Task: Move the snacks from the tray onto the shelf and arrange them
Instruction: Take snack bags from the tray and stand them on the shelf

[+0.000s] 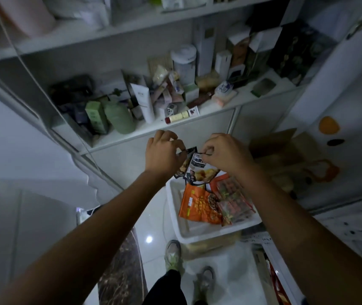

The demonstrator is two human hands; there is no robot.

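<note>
Chestnut packet: held in the air just above the far end of the tray, between the tray and the shelf beyond it.
Packet's axis: the long axis runs from the pinched top edge down to the bottom edge. The top points away from the tray towards the shelf, and the bottom hangs over the tray's far rim. The printed face is turned to the camera.
Packet's writing: a dark band near the top carries large white Chinese characters that appear to read 油栗. The next character is covered by fingers, and the smaller print below is too fine to read. Under the band is a picture of yellow-brown chestnuts.
Left hand: fingers curled, pinching the packet's top left corner. A dark edge behind that corner may be a second packet, but I cannot tell.
Right hand: thumb and forefinger pinch the top right edge, with the other fingers curled.
Orange packet: lies flat inside the tray, its long axis running along the tray. Its yellow print is unreadable.
Clear packets: lie inside the tray just right of the orange packet, with red and green contents showing through.
Shelf clutter beyond the tray: a white tube stands there with small lettering I cannot read, and a green bottle stands to its left.
Cardboard box: stands open, right of the tray.
</note>
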